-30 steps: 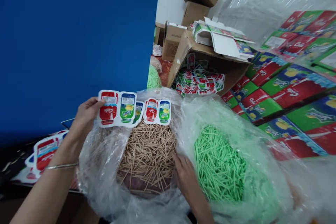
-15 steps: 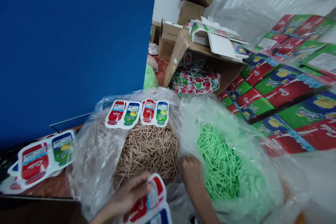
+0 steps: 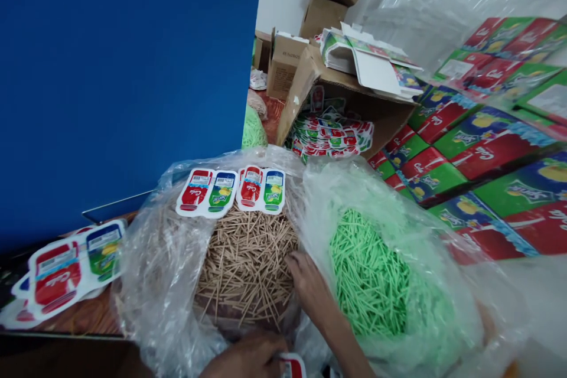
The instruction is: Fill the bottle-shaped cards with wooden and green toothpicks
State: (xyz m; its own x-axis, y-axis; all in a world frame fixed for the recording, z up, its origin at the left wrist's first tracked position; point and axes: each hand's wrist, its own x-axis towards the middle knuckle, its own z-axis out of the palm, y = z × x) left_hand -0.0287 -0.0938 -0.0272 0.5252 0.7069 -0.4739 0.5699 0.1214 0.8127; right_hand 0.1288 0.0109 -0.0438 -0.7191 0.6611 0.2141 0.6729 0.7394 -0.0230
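At the bottom edge my left hand (image 3: 254,355) is closed on a flat, white-edged piece printed with a red cola bottle (image 3: 292,365); most of that piece is hidden or out of view. My right hand (image 3: 313,288) has its fingers curled together at the right edge of the thin brown sticks (image 3: 248,260), in an open clear plastic bag (image 3: 170,271). Whether sticks are between its fingertips I cannot see. Two flat double-bottle pieces (image 3: 207,192) (image 3: 261,190) marked Cola and Sprite lie at the sticks' far edge.
To the right, another plastic bag holds thin green sticks (image 3: 370,271). More printed pieces (image 3: 57,277) lie on the left. Behind, a cardboard box (image 3: 296,94) holds a pile of them. Printed cartons (image 3: 478,147) are stacked at right; a blue panel (image 3: 124,71) stands at left.
My left hand has moved down and right with the printed piece, now mostly out of view. My right hand has shifted from the bag's edge up and left to the brown sticks.
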